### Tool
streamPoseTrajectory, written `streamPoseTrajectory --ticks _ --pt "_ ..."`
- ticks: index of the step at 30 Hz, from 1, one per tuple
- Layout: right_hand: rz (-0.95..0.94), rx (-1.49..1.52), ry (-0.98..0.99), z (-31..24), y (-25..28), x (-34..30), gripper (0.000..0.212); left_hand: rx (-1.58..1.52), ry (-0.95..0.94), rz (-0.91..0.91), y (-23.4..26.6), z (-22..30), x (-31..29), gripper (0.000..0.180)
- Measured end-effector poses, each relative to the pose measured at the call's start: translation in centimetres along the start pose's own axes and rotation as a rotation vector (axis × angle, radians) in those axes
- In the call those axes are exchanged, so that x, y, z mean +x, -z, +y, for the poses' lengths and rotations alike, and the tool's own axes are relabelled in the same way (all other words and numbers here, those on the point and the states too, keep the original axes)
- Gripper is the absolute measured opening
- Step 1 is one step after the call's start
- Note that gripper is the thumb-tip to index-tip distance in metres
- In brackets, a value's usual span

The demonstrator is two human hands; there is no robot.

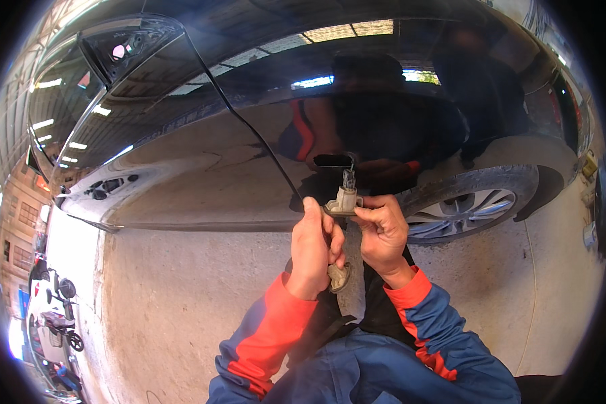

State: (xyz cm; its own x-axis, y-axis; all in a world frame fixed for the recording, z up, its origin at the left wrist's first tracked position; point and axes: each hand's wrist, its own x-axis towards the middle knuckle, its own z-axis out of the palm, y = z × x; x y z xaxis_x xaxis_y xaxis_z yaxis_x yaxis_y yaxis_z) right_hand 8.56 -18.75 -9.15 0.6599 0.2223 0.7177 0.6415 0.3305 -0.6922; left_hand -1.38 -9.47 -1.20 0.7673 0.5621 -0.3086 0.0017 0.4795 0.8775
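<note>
A small beige side lamp [345, 202] is held up in front of the black car body, its back facing up. A dark wire plug [348, 178] joins it to wires from a narrow slot [332, 160] in the panel. My right hand [384, 236] is closed, pinching the lamp's right end between thumb and fingers. My left hand [312, 249] is closed, with thumb and forefinger at the lamp's left end. Its lower fingers curl round a second, similar beige side lamp [339, 277]. Part of that lamp is hidden by the fingers.
The glossy black car panel [202, 161] fills the space ahead, with a door seam on the left. A wheel [475, 205] stands close by on the right. Concrete floor [182, 296] lies below. A parked scooter [60, 320] is at the far left.
</note>
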Motion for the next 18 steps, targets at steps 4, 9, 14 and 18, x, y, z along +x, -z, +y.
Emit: streamPoseTrajectory --ticks 4,9,14,18 --pt "-0.002 -0.038 0.031 0.0 0.0 0.0 0.025 0.010 0.054 -0.014 -0.1 0.4 -0.1 0.053" --pt "0.019 -0.031 0.013 0.2 -0.2 -0.4 0.024 0.053 0.002 0.002 -0.7 -0.2 0.0 0.052" --pt "0.042 -0.013 -0.006 0.6 -0.2 -0.7 0.025 -0.011 0.026 0.044 -1.0 -0.3 0.0 0.049" --pt "-0.019 0.021 0.002 0.7 0.0 -0.8 0.028 -0.105 0.095 0.087 -1.5 -0.1 0.1 0.046"
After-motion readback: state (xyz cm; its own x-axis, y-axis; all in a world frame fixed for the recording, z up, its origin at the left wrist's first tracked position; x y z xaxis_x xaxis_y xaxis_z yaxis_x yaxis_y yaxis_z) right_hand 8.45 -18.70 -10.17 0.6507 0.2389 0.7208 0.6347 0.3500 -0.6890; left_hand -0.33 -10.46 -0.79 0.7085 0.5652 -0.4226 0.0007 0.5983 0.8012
